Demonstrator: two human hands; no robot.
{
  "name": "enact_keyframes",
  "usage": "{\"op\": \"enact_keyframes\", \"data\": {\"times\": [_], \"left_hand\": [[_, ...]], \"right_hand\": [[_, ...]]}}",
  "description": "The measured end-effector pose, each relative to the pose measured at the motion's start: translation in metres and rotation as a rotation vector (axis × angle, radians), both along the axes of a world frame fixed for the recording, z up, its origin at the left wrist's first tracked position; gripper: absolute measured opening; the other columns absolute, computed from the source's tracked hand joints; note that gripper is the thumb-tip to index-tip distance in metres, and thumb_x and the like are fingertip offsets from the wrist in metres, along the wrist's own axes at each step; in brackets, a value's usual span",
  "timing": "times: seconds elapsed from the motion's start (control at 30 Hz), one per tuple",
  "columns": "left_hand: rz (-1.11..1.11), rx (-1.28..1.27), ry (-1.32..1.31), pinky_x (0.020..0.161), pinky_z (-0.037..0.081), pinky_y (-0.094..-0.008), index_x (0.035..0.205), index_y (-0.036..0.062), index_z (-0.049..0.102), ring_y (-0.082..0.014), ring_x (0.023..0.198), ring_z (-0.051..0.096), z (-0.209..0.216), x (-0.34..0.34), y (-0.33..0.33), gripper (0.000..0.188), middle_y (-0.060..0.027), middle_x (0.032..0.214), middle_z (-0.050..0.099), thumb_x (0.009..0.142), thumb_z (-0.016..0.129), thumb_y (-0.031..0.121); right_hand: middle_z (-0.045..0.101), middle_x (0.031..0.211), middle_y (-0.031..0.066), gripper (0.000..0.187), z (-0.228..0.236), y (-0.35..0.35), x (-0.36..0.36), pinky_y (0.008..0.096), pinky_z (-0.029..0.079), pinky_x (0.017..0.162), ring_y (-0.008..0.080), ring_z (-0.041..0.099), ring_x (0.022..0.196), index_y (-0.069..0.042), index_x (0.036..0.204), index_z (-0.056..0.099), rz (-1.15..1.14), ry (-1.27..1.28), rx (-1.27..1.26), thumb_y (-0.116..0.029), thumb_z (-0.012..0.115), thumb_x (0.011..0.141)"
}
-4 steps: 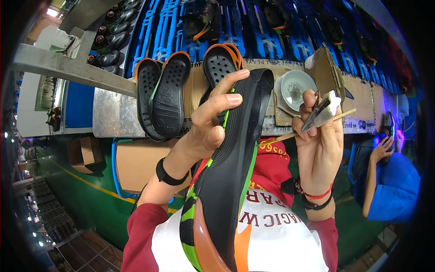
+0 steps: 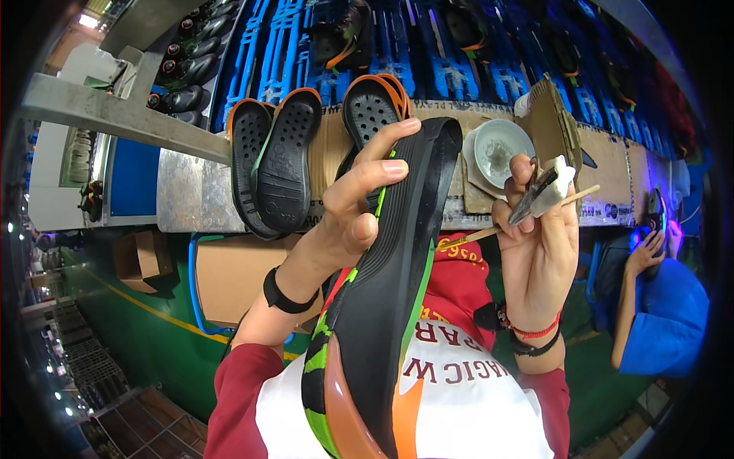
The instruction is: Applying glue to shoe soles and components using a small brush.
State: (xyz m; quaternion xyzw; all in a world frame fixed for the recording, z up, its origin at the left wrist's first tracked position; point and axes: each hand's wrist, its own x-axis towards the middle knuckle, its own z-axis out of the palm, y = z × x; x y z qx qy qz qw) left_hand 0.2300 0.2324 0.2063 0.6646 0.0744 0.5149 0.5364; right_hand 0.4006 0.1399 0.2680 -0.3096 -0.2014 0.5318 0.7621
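Observation:
My left hand (image 2: pixel 348 203) is closed around a long black shoe sole (image 2: pixel 382 283) with green and orange along its sides, held upright before my chest. Its fingers press on the grooved edge. In my right hand (image 2: pixel 539 256) is a thin wooden-handled brush (image 2: pixel 474 233), its tip at the green edge of the sole; I cannot tell whether it touches. The same fingers also grip a dark flat tool (image 2: pixel 531 200) and a white wad (image 2: pixel 558 183). On the bench beyond stand other black soles with orange rims: one (image 2: pixel 284 161) in front, others (image 2: pixel 372 115) behind.
A white bowl (image 2: pixel 503 149) with cloudy residue sits on cardboard beside an upright cardboard flap (image 2: pixel 550 118). Behind runs a blue rack (image 2: pixel 382 65) bearing shoes. A metal bar (image 2: pixel 115 118) crosses at left. A person in blue (image 2: pixel 665 314) works at right. Cardboard boxes (image 2: pixel 143 260) stand below.
The sole and the brush have barely shifted. Both hands keep their grip.

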Motion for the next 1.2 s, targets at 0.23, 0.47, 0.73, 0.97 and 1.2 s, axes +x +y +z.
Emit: {"op": "enact_keyframes", "data": {"times": [0.23, 0.47, 0.73, 0.97, 1.2], "left_hand": [[-0.007, 0.007, -0.019, 0.104, 0.029, -0.0500, 0.121, 0.0035, 0.039, -0.0445, 0.125, 0.039, -0.003, -0.001, 0.004, 0.053, -0.0366, 0.132, 0.036, 0.096, 0.034, 0.050], [0.002, 0.031, -0.027, 0.104, 0.030, -0.0498, 0.123, 0.0042, 0.037, -0.0448, 0.124, 0.039, -0.002, 0.000, 0.003, 0.049, -0.0384, 0.131, 0.035, 0.097, 0.034, 0.046], [-0.017, 0.036, -0.072, 0.100, 0.036, -0.0474, 0.124, 0.0046, 0.037, -0.0429, 0.123, 0.042, -0.003, -0.001, 0.004, 0.048, -0.0392, 0.132, 0.033, 0.098, 0.034, 0.044], [-0.036, 0.004, -0.025, 0.103, 0.031, -0.0481, 0.125, 0.0047, 0.039, -0.0421, 0.126, 0.039, -0.004, -0.005, 0.004, 0.053, -0.0348, 0.135, 0.033, 0.096, 0.038, 0.048], [-0.053, -0.020, -0.023, 0.106, 0.025, -0.0492, 0.123, 0.0042, 0.043, -0.0425, 0.127, 0.037, 0.000, -0.006, 0.005, 0.057, -0.0343, 0.135, 0.035, 0.094, 0.038, 0.053]], "right_hand": [[0.051, 0.107, 0.0086, 0.016, -0.002, 0.008, 0.003, 0.0199, 0.036, 0.062, 0.0037, 0.037, 0.066, -0.007, 0.110, 0.044, -0.053, -0.013, 0.001, -0.019, 0.037, 0.101], [0.052, 0.107, 0.0076, 0.017, -0.013, 0.010, 0.002, 0.0199, 0.035, 0.062, 0.0036, 0.037, 0.067, -0.007, 0.110, 0.044, -0.057, -0.054, 0.014, -0.020, 0.037, 0.101], [0.052, 0.108, 0.0068, 0.017, -0.016, 0.013, 0.003, 0.0194, 0.035, 0.062, 0.0030, 0.036, 0.067, -0.008, 0.111, 0.044, -0.100, -0.118, 0.044, -0.020, 0.037, 0.101], [0.050, 0.114, 0.0121, 0.016, -0.019, 0.014, 0.006, 0.0213, 0.035, 0.065, 0.0062, 0.036, 0.069, -0.003, 0.108, 0.045, -0.103, -0.061, 0.095, -0.016, 0.040, 0.100], [0.051, 0.108, 0.0089, 0.017, -0.011, 0.013, 0.001, 0.0191, 0.035, 0.062, 0.0028, 0.036, 0.067, -0.007, 0.112, 0.043, -0.103, -0.102, 0.069, -0.018, 0.038, 0.101]]}}
